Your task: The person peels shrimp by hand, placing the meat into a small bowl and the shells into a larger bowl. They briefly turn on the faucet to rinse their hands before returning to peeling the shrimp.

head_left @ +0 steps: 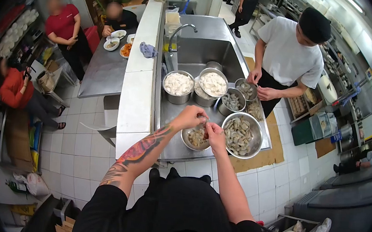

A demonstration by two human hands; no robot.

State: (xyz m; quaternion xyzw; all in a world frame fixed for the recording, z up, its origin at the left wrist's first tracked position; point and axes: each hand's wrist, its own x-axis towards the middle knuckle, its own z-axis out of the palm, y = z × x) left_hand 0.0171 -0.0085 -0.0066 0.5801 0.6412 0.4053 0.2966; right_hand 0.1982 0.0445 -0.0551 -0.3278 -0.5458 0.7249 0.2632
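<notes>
My left hand (192,116) and my right hand (215,136) meet with pinched fingers over a metal bowl of shrimp shells (194,139). Between their fingertips is a small shrimp, mostly covered by the fingers. Just right of my right hand stands a large steel bowl (259,139) heaped with raw grey shrimp (239,135). Beyond it are a pot of peeled shrimp (231,101) and two containers of pale, whitish pieces, one a pot (178,85), the other a tilted colander (213,83).
Behind the bowls is a steel sink (210,55) with a curved faucet (184,27). A tiled ledge (137,97) runs along the left. Across the counter a co-worker (287,54) handles shrimp over a smaller bowl (246,89). Cardboard (278,148) covers floor at right.
</notes>
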